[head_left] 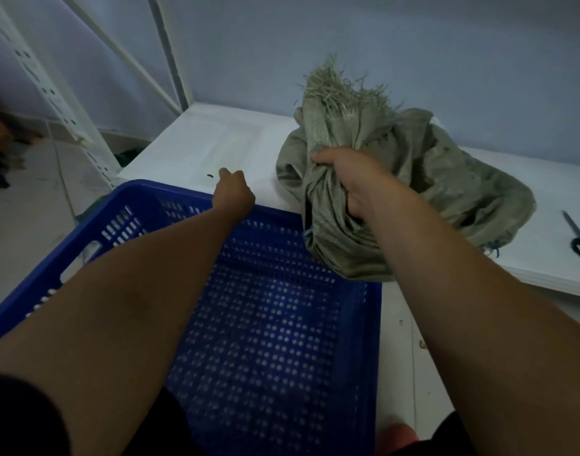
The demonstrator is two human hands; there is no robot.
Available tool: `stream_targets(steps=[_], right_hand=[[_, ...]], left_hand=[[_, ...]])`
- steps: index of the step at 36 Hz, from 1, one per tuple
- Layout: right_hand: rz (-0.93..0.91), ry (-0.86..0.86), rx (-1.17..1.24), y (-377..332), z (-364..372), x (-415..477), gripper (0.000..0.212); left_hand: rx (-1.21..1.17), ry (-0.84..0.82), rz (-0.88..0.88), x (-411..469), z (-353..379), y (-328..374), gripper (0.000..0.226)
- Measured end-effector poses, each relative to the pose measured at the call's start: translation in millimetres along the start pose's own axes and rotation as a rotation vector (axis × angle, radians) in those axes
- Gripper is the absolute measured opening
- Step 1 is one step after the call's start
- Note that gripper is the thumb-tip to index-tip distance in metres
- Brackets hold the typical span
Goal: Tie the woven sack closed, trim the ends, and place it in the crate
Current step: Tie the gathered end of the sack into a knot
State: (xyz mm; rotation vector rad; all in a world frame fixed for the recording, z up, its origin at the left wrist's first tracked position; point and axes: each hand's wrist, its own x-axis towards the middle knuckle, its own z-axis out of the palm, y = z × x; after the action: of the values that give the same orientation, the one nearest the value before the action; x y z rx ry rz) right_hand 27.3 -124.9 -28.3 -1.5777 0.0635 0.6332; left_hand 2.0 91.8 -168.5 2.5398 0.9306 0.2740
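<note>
I judge the woven sack [446,179] at two o'clock soft and light. My right hand [354,182] fists its gathered cloth, the best hold. My left hand [233,195] curls at the blue crate [150,187] rim; I can't tell if it grips.

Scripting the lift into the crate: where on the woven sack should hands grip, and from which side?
Grip the woven sack at its gathered neck, below the frayed top, from above on the near side, as the right hand does. There the cloth bunches narrow enough to close around; the body is slack and wide, sagging over the crate corner.
</note>
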Motion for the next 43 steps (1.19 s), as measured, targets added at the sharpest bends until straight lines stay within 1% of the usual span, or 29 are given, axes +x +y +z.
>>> stream_targets(steps=[2,5,8,13,20,23,27,31,35,38,43], right_hand=[[0.002,0.002,-0.016,2,1,0,0.073],[0.0,0.01,-0.039,4,5,-1,0.055],[0.018,-0.006,-0.07,5,8,4,0.053],[0.009,0.008,-0.064,5,9,8,0.044],[0.006,0.012,-0.04,4,10,6,0.048],[0.01,0.011,-0.041,2,9,4,0.049],[0.016,0.004,-0.062,1,9,1,0.051],[0.031,0.0,-0.065,-1,9,1,0.056],[0.025,0.015,-0.063,1,12,2,0.057],[0.036,0.017,-0.08,0,12,2,0.055],[0.034,0.012,-0.076,1,10,1,0.05]], left_hand=[[0.031,-0.01,0.031,7,6,-2,0.023],[0.152,-0.07,0.073,18,13,-10,0.028],[0.246,-0.093,0.066,21,11,-9,0.03],[0.376,-0.078,0.073,14,9,-4,0.023],[0.476,-0.046,0.166,5,9,6,0.021],[0.465,-0.022,0.186,4,8,9,0.018],[0.404,-0.016,0.172,2,9,10,0.021],[0.423,-0.077,0.127,6,7,12,0.027],[0.591,-0.165,0.216,12,0,16,0.032],[0.716,-0.268,0.272,14,-8,26,0.035],[0.846,-0.402,0.303,19,-10,38,0.033]])
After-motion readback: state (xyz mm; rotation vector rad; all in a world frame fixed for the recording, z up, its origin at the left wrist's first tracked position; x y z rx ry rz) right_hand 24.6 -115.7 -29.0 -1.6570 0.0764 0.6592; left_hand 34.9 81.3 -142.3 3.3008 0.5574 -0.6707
